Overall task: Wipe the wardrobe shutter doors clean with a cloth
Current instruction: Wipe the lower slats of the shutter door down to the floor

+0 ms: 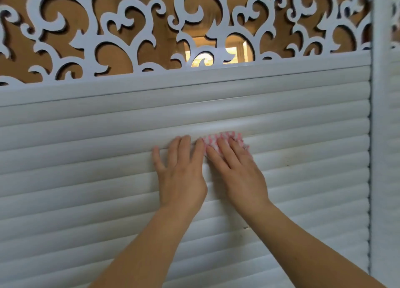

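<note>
Cloth (223, 141) lies pressed to the shutter door (86, 157) under flat right hand (240, 175); left hand (179, 175) flat, grip released.

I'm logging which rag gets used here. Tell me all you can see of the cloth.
The cloth is a small pink-and-white patterned rag, soft-looking and bunched. It lies flat against a white slat of the shutter door, near mid-frame. The right hand presses it with straight fingers, hiding its lower part. The left hand lies just beside it.

- The right hand (240, 175) covers most of the pink-and-white cloth (225, 138).
- The shutter door (86, 179) runs past the left and bottom edges.
- Both forearms are cut off at the bottom edge.
</note>
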Demonstrator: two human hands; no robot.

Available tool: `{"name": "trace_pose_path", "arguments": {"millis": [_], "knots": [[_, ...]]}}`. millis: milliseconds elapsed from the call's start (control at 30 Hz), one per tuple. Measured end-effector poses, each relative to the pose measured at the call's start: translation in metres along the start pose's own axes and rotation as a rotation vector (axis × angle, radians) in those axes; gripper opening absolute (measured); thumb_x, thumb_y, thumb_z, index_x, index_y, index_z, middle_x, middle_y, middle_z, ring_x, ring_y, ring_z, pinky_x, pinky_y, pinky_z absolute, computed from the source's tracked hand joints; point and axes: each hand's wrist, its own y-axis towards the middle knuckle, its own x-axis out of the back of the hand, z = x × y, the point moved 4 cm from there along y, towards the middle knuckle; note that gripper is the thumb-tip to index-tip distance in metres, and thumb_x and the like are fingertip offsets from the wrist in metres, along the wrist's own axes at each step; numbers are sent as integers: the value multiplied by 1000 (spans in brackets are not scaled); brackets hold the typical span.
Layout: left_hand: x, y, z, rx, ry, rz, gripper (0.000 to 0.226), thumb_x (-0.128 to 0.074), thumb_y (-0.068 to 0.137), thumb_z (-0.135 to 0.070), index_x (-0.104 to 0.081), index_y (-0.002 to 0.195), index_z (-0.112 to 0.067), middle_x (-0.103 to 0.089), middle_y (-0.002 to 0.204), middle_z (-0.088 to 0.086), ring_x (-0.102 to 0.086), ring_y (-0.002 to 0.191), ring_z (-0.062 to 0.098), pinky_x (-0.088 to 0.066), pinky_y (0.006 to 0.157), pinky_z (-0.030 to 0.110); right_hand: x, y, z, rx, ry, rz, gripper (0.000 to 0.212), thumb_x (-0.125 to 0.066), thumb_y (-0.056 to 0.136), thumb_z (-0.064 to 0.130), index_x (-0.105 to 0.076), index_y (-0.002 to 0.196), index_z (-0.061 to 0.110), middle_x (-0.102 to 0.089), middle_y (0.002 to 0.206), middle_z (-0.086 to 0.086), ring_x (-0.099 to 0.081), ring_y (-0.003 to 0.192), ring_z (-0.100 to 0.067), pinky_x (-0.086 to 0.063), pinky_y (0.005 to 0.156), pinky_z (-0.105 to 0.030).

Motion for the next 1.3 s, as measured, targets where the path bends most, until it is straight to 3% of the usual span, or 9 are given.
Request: {"name": "trace_pose_path", "arguments": {"millis": [100, 267, 433, 600, 700, 800, 1067, 1200, 1300], "knots": [[-5, 4, -4, -5, 31, 6, 72, -67, 53, -3, -56, 123, -16, -51, 129, 12, -36, 123, 27, -20, 101, 60, 12, -3, -28, -31, -30, -12, 59, -26, 80, 4, -59, 129, 8, -54, 133, -20, -53, 121, -41, -49, 91, -53], [-8, 0, -9, 37, 49, 18, 75, -70, 54, 3, -54, 126, -14, -47, 131, 14, -33, 126, 30, -17, 102, 61, 20, -16, -82, -214, -33, -36, 63, -23, 79, 3, -55, 133, 10, -49, 138, -20, -47, 126, -37, -48, 89, -51], [-13, -3, -15, 96, 17, 22, 82, -71, 51, 6, -51, 129, -11, -41, 135, 19, -28, 128, 29, -17, 103, 64, 27, -25, -129, -395, 39, 22, 69, -44, 83, -18, -42, 143, 16, -33, 151, -14, -28, 140, -33, -38, 100, -46], [-19, -6, -29, 148, -25, 23, 85, -67, 53, 7, -45, 134, -5, -25, 140, 16, -22, 131, 30, -9, 106, 60, 31, -31, -168, -544, 51, 26, 72, -42, 84, -18, -35, 146, 16, -27, 154, -11, -22, 142, -30, -36, 100, -41], [-21, -5, -46, 55, -57, 2, 82, -67, 50, 8, -49, 129, -5, -31, 138, 15, -27, 130, 29, -9, 108, 56, 35, -30, -182, -675, 98, -1, 72, -38, 85, -18, -32, 148, 17, -23, 156, -7, -15, 145, -24, -25, 108, -33], [-23, -6, -69, -99, -88, 16, 72, -60, 54, 1, -55, 125, -7, -45, 134, 13, -34, 127, 28, -15, 105, 54, 34, -26, -173, -765, 142, -3, 73, -38, 85, -16, -29, 149, 19, -18, 158, -5, -14, 145, -24, -25, 112, -36], [-37, -6, -95, -179, -124, 126, 64, -26, 67, -14, -58, 122, -7, -55, 129, 10, -41, 126, 25, -19, 104, 54, 20, -41, -104, -492, 236, 54, 61, -37, 90, -5, -34, 147, 16, -26, 154, -11, -18, 142, -26, -23, 115, -40], [-36, -9, -93, -221, -106, 116, 64, -27, 67, -15, -55, 123, -7, -54, 131, 11, -48, 125, 25, -18, 104, 57, 16, -52, -83, -288, 71, 7, 51, -37, 85, 13, -50, 134, 15, -53, 135, -14, -34, 125, -27, -50, 89, -42], [-40, -11, -91, -231, -75, 102, 61, -28, 67, -12, -55, 122, -9, -52, 134, 11, -43, 129, 23, -16, 104, 61, 20, -49, -86, -191, -20, -17, 48, -35, 81, 10, -49, 127, 14, -61, 120, -13, -48, 114, -31, -55, 75, -38]]}}
